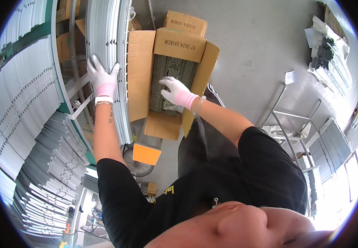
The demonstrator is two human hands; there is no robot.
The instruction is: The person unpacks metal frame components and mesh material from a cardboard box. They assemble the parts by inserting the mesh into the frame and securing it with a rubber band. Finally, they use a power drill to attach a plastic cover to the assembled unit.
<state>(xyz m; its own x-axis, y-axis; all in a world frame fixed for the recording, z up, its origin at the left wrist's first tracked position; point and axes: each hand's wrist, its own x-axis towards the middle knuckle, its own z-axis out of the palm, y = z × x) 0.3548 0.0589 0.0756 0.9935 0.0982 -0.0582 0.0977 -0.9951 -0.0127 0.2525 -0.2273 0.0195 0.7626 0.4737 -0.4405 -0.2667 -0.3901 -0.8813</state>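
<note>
An open cardboard box stands in front of me, filled with rows of dark grey ribbed parts. My right hand, in a white glove with a pink cuff, reaches into the box and rests its fingers on the parts. My left hand, gloved the same way, lies flat with fingers spread on a stack of long light-grey metal strips on the rack to the left of the box. A white band sits on my left wrist.
More grey strips fill the green-framed rack on the left. A second closed cardboard box lies behind the open one. A metal trolley frame stands at right, with bundles of parts beyond. An orange stool and a fan sit below.
</note>
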